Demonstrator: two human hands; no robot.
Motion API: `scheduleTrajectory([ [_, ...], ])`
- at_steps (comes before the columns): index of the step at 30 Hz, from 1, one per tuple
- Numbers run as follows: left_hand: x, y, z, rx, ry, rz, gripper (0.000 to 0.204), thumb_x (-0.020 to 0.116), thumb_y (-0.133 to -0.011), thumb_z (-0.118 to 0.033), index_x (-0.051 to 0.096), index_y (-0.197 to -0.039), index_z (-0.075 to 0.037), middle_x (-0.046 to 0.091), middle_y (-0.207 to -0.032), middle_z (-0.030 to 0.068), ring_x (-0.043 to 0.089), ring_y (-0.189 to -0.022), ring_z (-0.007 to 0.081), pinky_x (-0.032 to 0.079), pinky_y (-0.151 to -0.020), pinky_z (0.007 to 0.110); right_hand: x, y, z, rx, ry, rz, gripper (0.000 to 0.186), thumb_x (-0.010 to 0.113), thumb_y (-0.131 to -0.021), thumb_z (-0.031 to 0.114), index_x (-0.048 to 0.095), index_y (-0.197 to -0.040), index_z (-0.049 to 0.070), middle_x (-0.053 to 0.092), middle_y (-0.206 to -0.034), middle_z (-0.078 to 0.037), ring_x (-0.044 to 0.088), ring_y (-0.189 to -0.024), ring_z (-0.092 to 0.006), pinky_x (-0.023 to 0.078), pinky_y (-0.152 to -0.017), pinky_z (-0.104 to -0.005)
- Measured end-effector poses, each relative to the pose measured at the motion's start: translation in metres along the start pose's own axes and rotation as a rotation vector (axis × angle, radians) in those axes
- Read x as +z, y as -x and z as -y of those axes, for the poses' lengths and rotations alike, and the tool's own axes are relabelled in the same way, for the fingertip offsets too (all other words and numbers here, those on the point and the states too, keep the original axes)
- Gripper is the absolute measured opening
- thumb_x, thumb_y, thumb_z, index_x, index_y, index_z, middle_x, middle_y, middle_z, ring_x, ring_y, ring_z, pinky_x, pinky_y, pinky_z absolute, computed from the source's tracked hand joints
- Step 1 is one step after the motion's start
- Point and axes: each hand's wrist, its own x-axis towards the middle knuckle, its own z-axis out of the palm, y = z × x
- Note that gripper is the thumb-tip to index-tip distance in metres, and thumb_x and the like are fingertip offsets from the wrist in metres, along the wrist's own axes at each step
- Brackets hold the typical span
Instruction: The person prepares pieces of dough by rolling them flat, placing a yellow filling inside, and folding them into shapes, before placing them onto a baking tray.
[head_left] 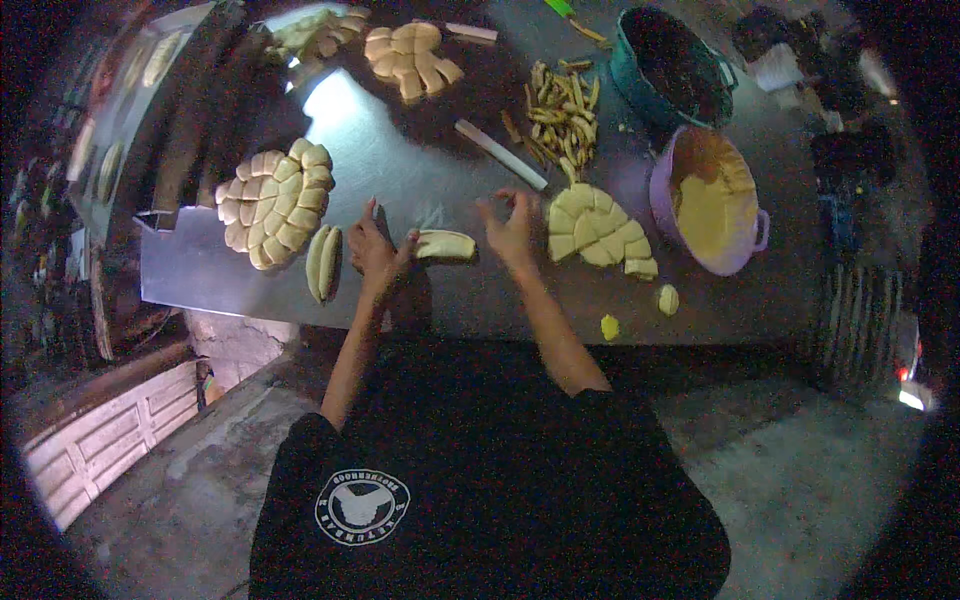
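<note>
A pale, flattened strip of dough (pixel 447 245) lies on the metal table between my two hands. At the strip's left end is my left hand (pixel 376 254), fingers spread and thumb close to the dough; I cannot tell whether they touch. My right hand (pixel 510 232) hovers just beyond the other end, its fingers bent but apart, with nothing visible in them. Left of my left hand, two long rolled pieces of dough (pixel 323 263) rest side by side. A slab of dough cut into pieces (pixel 597 228) spreads out to the right of my right hand.
Another cut dough slab (pixel 275 203) sits at the left, a third (pixel 410 60) farther back. Beyond my hands lie a whitish stick (pixel 500 155) and a pile of yellowish strips (pixel 562 112). A purple basin (pixel 660 190) and a dark teal basin (pixel 626 75) stand right.
</note>
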Motion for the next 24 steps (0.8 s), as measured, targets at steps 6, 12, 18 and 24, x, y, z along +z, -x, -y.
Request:
scheduleTrajectory([
  [6, -0.008, 0.035, -0.035, -0.256, -0.109, -0.048, 0.092, 0.076, -0.077, -0.05, 0.029, -0.148, -0.015, 0.033, -0.138, 0.0262, 0.027, -0.133, 0.0448, 0.024, -0.103, 0.064, -0.011, -0.068, -0.02, -0.367, 0.303, -0.056, 0.038, 0.071, -0.085, 0.03, 0.062, -0.112, 0.004, 0.058, -0.104, -0.016, 0.053, -0.101, -0.0368, 0.044, -0.088, -0.0476],
  [12, -0.015, 0.021, -0.009, 0.237, 0.01, -0.203, 0.061, 0.068, -0.086, -0.037, 0.045, -0.135, -0.009, 0.048, -0.12, 0.0211, 0.044, -0.117, 0.0401, 0.036, -0.097, 0.051, -0.008, -0.016, 0.008, -0.647, 0.194, 0.477, 0.035, 0.067, -0.087, 0.026, 0.063, -0.113, 0.003, 0.057, -0.102, -0.016, 0.057, -0.096, -0.0348, 0.048, -0.084, -0.045],
  [18, -0.037, 0.007, -0.001, 0.571, -0.297, 0.066, 0.033, 0.059, -0.092, -0.03, 0.056, -0.112, -0.004, 0.054, -0.105, 0.0155, 0.053, -0.102, 0.0339, 0.041, -0.086, 0.043, -0.006, -0.029, 0.022, -0.944, 0.194, 0.792, 0.045, 0.047, -0.099, 0.032, 0.048, -0.137, 0.009, 0.045, -0.142, -0.017, 0.04, -0.135, -0.0354, 0.033, -0.11, -0.0481],
  [24, -0.008, -0.035, -0.011, 0.536, -0.493, -0.214, 0.029, 0.056, -0.092, -0.032, 0.057, -0.105, -0.005, 0.056, -0.104, 0.0128, 0.054, -0.101, 0.0297, 0.04, -0.08, 0.044, 0.034, -0.062, 0.054, -0.603, 0.568, 0.368, 0.06, 0.039, -0.1, 0.033, 0.023, -0.153, 0.009, 0.02, -0.159, -0.017, 0.017, -0.147, -0.0398, 0.003, -0.116, -0.0628],
])
